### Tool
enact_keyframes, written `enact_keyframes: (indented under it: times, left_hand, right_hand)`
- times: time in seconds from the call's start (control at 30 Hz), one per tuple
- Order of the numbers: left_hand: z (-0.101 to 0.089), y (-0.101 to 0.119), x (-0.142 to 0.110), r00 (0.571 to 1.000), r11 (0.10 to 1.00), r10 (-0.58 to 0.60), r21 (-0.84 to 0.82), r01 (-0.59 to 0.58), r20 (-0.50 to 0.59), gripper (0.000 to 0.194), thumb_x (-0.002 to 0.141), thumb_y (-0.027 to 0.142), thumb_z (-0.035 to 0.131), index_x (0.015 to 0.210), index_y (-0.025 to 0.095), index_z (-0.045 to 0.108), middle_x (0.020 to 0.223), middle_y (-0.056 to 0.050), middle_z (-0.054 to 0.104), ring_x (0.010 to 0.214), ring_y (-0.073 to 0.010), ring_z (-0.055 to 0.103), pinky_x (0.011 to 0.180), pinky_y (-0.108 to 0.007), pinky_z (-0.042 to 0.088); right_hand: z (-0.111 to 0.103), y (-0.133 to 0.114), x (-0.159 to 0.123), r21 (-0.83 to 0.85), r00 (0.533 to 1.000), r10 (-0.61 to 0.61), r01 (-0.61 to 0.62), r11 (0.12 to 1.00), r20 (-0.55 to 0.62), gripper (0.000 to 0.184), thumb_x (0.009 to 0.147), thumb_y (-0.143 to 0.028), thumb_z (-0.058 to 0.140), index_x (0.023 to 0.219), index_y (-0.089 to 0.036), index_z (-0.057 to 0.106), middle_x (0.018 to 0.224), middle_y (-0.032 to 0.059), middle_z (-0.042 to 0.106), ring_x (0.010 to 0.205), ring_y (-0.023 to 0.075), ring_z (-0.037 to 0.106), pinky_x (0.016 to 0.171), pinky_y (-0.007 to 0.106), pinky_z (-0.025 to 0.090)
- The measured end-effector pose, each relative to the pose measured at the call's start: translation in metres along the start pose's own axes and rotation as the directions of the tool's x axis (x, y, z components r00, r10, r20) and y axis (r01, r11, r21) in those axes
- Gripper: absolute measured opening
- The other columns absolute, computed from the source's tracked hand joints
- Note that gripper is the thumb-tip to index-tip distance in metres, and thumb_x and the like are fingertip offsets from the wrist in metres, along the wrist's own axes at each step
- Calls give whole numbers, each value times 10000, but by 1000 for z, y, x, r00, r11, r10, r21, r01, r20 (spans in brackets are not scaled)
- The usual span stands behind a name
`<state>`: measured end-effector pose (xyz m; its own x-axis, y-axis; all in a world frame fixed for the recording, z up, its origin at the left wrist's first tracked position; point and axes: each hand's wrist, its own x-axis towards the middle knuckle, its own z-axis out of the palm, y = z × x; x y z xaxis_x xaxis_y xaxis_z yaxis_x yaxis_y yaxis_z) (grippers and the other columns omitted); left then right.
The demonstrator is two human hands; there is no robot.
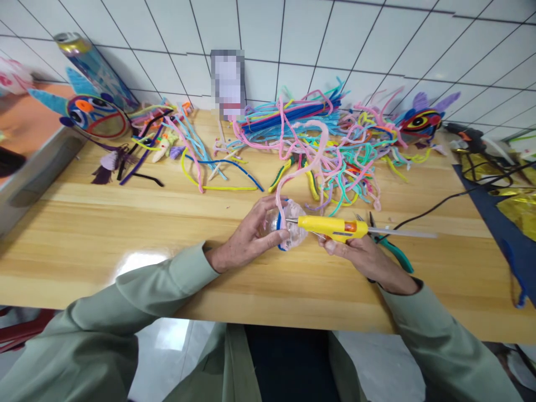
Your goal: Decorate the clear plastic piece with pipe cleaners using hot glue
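My left hand is closed around a clear plastic bottle piece, which lies low over the table. A blue band and pale pink pipe cleaner wrap this piece. One long pink pipe cleaner rises from it and curls over toward the pile behind. My right hand grips a yellow hot glue gun with a clear glue stick jutting out of its back. The gun's metal nozzle touches or nearly touches the pink pipe cleaner beside my left thumb. Green-handled pliers lie partly hidden behind my right hand.
A heap of colourful pipe cleaners covers the back of the table. Fish-like crafts stand left and right, beside a tall can. Yellow-and-green handles poke from the heap. A black cord crosses the right side.
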<state>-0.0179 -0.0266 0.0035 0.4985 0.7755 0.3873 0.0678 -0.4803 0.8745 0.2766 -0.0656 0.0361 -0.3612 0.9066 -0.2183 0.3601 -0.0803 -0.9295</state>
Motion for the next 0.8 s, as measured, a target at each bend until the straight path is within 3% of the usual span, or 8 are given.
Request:
enact_keyframes:
  times: [0.23, 0.5, 0.8]
  left_hand:
    - [1, -1, 1, 1000, 1000, 5, -23, -5, -18, 523, 1049, 423, 713, 1529, 312, 535, 1572, -115, 575, 1541, -311, 522, 1333, -563, 417]
    - [0, -1, 0, 1000, 1000, 25, -7, -25, 1, 561, 1052, 394, 714, 1568, 318, 507, 1590, -121, 555, 1549, -307, 511, 1335, -556, 414]
    - [0, 2, 0, 1000, 1000, -1, 8, 1, 1, 553, 1052, 440, 703, 1556, 306, 518, 1580, -129, 573, 1531, -316, 528, 1318, -567, 435]
  right_hand:
    - [0, 4, -1, -4, 1000, -17, 17, 1000, 18, 425, 942, -644, 723, 1047, -236, 771, 1052, 77, 805, 949, 261, 728, 879, 389, 614]
    - [1, 12, 4, 26, 999, -28, 28, 999, -29, 388, 938, -597, 745, 1049, -226, 762, 1112, 80, 797, 1033, 269, 729, 937, 402, 606]
    - [0, 8, 1, 13, 999, -45, 45, 999, 2, 361, 946, -582, 748, 1034, -232, 754, 993, 62, 758, 891, 231, 679, 861, 379, 594]
